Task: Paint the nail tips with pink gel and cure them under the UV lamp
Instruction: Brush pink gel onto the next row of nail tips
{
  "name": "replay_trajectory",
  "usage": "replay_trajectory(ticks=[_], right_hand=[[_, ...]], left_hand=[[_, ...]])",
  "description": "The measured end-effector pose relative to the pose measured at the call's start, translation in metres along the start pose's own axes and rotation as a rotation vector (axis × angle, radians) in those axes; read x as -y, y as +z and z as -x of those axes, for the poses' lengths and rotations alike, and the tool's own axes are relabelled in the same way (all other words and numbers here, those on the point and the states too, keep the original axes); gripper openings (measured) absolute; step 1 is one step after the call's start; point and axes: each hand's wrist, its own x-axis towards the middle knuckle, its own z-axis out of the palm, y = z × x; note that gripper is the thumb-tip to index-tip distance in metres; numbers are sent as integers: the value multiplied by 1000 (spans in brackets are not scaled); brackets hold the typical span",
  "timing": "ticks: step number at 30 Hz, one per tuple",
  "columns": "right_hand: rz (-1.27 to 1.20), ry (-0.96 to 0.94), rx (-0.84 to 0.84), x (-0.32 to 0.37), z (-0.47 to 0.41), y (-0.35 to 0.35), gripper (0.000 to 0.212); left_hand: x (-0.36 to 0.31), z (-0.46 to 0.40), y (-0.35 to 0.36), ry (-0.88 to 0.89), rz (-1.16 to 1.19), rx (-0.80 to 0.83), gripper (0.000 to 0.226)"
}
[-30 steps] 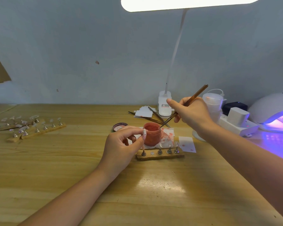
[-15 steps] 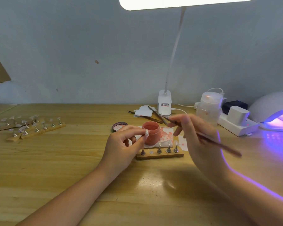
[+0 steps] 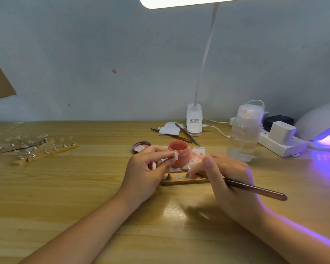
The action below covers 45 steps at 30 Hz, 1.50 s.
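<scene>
the left hand [image 3: 147, 168] pinches a small nail tip [image 3: 175, 155] between thumb and forefinger, its grip closed on it just in front of the open pink gel jar [image 3: 179, 153], which stands on a pink-stained paper [image 3: 196, 155] at the middle of the desk [image 3: 84, 187]. the right hand [image 3: 229, 180] has its grip closed round a brown brush [image 3: 255, 189], the handle pointing out to the right and the bristle end hidden behind the fingers, low over the wooden nail holder [image 3: 183, 181] that lies just in front of the jar; small metal stands show on it. the jar's lid [image 3: 141, 146] lies just left of the jar. at the far right the uv lamp [image 3: 320, 126] glows violet, with something inside it that is too blurred to tell. a clear pump bottle [image 3: 245, 132] stands between jar and lamp. more holders with nail tips [image 3: 44, 147] lie well apart at the left.
</scene>
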Motion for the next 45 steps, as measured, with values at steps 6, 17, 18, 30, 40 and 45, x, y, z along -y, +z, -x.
replay_trajectory(ticks=[6,17,18,30,40,45], right_hand=[[23,0,-19,-1,1,0,48],[16,6,-44,1,2,-1,51],[21,0,-50,2,1,0,46],[24,61,-30,2,3,0,50],[-17,79,-55,7,2,0,47],[-12,109,-39,6,2,2,49]], left_hand=[[3,-1,1,13,-3,7,23],[6,-1,1,50,-14,10,25],[6,-1,1,49,-11,10,27],[7,-2,1,99,-18,3,27],[8,-2,-1,85,-6,0,24],[8,-2,0,93,-11,-2,25]])
